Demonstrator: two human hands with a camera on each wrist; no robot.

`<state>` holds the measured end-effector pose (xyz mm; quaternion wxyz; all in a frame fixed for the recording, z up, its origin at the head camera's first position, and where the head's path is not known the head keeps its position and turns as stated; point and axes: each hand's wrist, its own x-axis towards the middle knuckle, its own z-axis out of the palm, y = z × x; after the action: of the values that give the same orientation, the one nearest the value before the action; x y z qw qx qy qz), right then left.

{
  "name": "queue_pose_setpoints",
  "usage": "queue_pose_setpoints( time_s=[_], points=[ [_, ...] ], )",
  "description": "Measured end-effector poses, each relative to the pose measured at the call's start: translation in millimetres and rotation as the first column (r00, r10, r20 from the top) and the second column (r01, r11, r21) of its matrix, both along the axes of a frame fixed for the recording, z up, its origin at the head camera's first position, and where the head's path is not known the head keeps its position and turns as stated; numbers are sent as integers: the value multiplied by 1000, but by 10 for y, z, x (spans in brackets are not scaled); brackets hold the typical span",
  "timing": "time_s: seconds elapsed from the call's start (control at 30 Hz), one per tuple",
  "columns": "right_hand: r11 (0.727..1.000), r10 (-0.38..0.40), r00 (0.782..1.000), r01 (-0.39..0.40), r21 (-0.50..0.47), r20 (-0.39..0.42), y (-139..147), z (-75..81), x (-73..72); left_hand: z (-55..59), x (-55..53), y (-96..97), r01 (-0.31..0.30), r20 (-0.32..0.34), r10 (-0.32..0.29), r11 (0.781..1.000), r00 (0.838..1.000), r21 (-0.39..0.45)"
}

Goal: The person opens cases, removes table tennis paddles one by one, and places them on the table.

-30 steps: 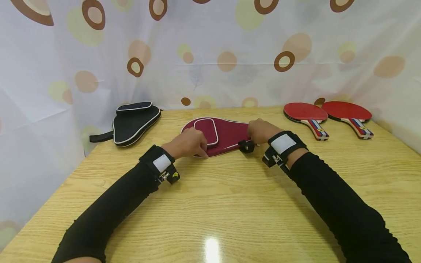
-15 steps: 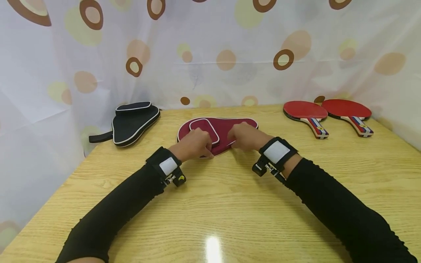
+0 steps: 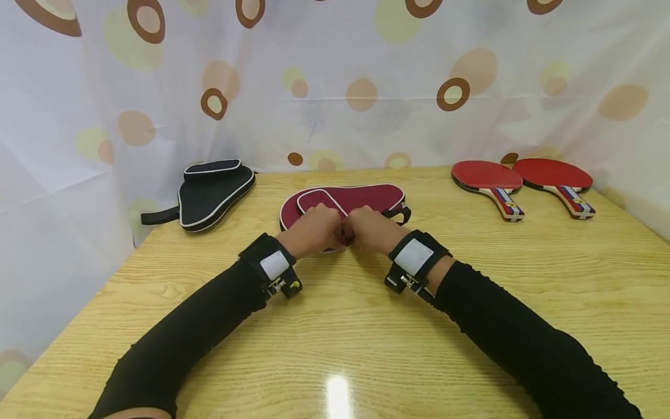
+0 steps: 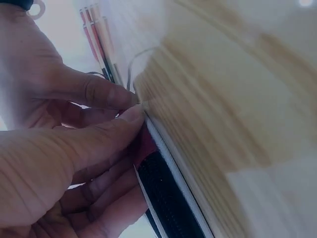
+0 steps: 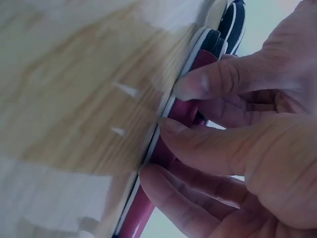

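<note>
A maroon table tennis paddle case (image 3: 374, 195) with white piping and a small front pocket lies flat toward the back of the table. Thumb and fingers of my left hand (image 3: 316, 230) hold its near edge beside the pocket. Right next to it, my right hand (image 3: 374, 230) pinches the same edge, at the zipper; the pull itself is hidden by the fingers. In the left wrist view a black zippered side (image 4: 168, 198) runs between white piping. Both thumbs nearly meet in the right wrist view. A black strap loop (image 3: 403, 214) sticks out at the case's narrow right end.
At the back left lies a black paddle case (image 3: 214, 195) with white piping and a strap. Two red table tennis paddles, one (image 3: 484, 174) beside the other (image 3: 552, 173), lie at the back right. A patterned curtain (image 3: 335, 87) hangs behind the wooden table (image 3: 335, 331).
My right hand has slid left along the case's near edge, from the narrow end up to my left hand. The left hand has shifted slightly right. The case has turned a little.
</note>
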<state>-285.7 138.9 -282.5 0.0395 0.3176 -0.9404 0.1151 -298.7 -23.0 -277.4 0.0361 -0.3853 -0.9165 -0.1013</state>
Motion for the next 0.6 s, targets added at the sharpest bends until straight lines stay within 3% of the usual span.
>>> queue_pose_setpoints(
  time_s=[0.23,0.6],
  points=[
    [999,-34,998,34,-9,50,-57,43,29,-13,-55,-169,92,25,-92,996,995,-16],
    [998,-55,996,52,40,64,-6,66,6,16,-121,-484,166,40,-165,985,986,-37]
  ],
)
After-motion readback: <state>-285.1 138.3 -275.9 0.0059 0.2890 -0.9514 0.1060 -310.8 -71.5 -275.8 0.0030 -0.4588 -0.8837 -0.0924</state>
